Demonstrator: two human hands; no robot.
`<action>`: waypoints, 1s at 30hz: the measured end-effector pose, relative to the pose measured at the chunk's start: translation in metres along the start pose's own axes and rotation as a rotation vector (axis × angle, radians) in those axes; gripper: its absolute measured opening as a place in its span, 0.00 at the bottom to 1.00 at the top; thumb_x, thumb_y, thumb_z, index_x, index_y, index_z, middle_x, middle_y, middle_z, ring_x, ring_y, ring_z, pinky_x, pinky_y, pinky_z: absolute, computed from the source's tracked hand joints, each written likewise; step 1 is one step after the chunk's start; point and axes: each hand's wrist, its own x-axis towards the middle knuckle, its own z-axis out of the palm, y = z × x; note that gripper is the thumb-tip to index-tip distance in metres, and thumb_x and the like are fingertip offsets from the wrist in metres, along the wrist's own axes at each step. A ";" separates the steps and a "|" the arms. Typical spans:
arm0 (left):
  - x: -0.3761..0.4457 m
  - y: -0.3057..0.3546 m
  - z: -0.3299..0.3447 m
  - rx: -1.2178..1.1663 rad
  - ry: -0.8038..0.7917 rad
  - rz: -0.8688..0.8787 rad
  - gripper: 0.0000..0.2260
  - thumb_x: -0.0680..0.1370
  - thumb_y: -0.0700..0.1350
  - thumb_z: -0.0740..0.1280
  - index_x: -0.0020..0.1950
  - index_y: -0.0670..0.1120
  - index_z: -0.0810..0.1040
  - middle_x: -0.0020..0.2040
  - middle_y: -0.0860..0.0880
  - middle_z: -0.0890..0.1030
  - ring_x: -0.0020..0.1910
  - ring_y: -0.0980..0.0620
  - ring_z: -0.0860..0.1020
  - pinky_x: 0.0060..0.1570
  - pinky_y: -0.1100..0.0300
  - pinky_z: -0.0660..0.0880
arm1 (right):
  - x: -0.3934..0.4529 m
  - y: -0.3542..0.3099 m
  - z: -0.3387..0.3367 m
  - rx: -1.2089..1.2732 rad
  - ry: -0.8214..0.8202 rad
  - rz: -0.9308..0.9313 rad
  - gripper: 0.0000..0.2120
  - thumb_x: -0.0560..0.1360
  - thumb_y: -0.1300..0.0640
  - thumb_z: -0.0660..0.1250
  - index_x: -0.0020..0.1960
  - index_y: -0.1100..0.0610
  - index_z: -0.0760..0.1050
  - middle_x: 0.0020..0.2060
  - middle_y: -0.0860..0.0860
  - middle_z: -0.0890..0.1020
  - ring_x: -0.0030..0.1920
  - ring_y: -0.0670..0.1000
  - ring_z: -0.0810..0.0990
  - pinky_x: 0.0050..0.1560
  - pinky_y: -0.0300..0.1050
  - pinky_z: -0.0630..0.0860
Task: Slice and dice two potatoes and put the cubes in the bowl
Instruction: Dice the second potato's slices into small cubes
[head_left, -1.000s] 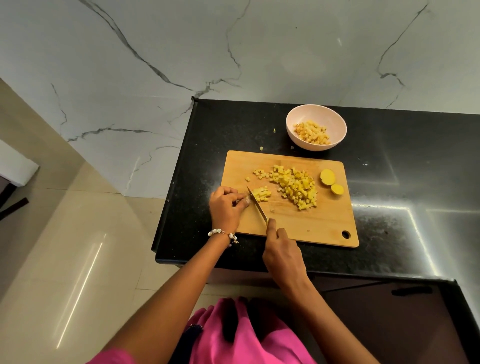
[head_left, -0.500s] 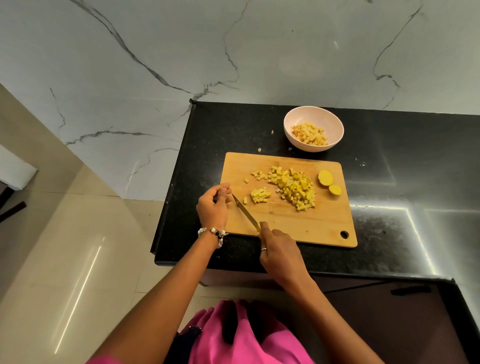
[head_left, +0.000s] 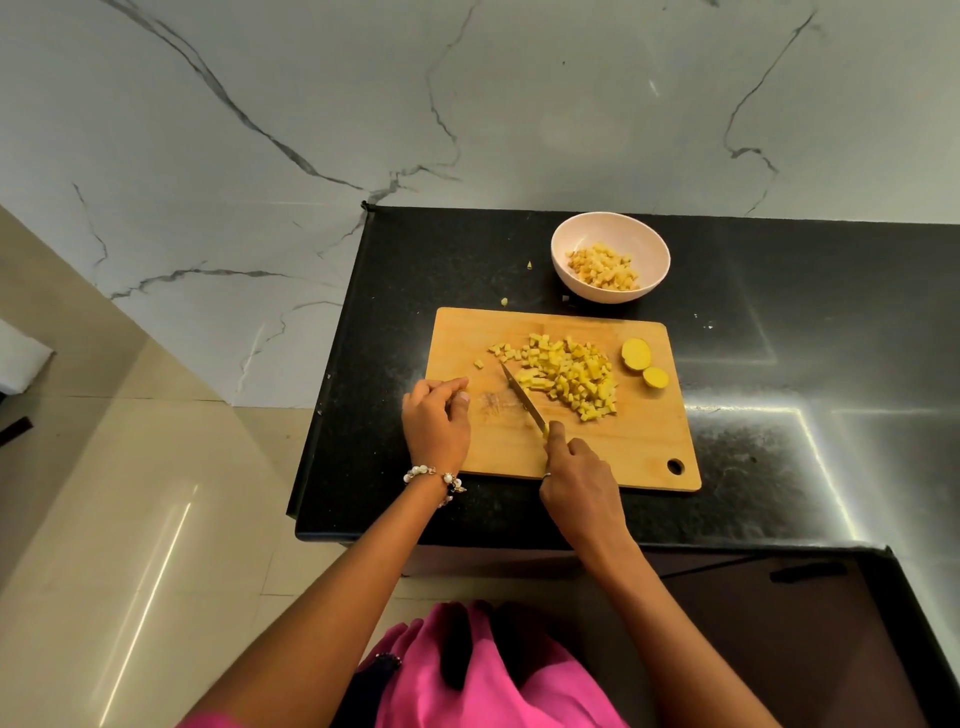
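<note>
Holding the knife (head_left: 523, 399) in my right hand (head_left: 579, 486), I curl my fingers tight round its handle; the blade touches the pile of potato cubes (head_left: 563, 375). My left hand (head_left: 435, 422) rests on the wooden cutting board (head_left: 639, 447), fingers loosely curled, holding nothing. Two potato ends (head_left: 644, 365) lie beside the pile. Farther back, one pink bowl (head_left: 610, 256) holds more cubes.

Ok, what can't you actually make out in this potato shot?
- Knife handle: head view, hidden inside the right hand.
- Left hand fingertips: curled under the palm, so whether they pinch a scrap is unclear.
- Bowl depth: the cubes inside cover its bottom.
- Two specks on the counter left of the bowl: too small to identify.
- Counter's right side: cut off by the frame edge.
</note>
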 end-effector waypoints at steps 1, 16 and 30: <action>0.000 0.001 0.000 0.011 -0.008 -0.004 0.10 0.75 0.40 0.67 0.55 0.46 0.82 0.48 0.48 0.77 0.49 0.51 0.71 0.47 0.63 0.67 | 0.000 0.002 -0.001 -0.004 0.004 0.002 0.27 0.79 0.62 0.51 0.77 0.60 0.51 0.58 0.59 0.74 0.50 0.61 0.77 0.47 0.52 0.72; 0.003 0.016 0.003 0.005 -0.044 -0.128 0.10 0.76 0.40 0.66 0.55 0.47 0.82 0.52 0.45 0.76 0.53 0.46 0.72 0.54 0.58 0.70 | 0.011 0.049 -0.027 0.356 0.231 0.085 0.19 0.79 0.60 0.60 0.70 0.60 0.69 0.45 0.60 0.82 0.39 0.56 0.77 0.34 0.43 0.67; 0.000 0.070 0.026 0.301 -0.155 0.788 0.31 0.70 0.30 0.59 0.64 0.59 0.75 0.55 0.46 0.75 0.52 0.46 0.69 0.45 0.54 0.68 | 0.002 0.082 -0.038 -0.090 0.597 -0.075 0.20 0.66 0.64 0.76 0.57 0.54 0.81 0.39 0.56 0.79 0.36 0.58 0.76 0.28 0.43 0.66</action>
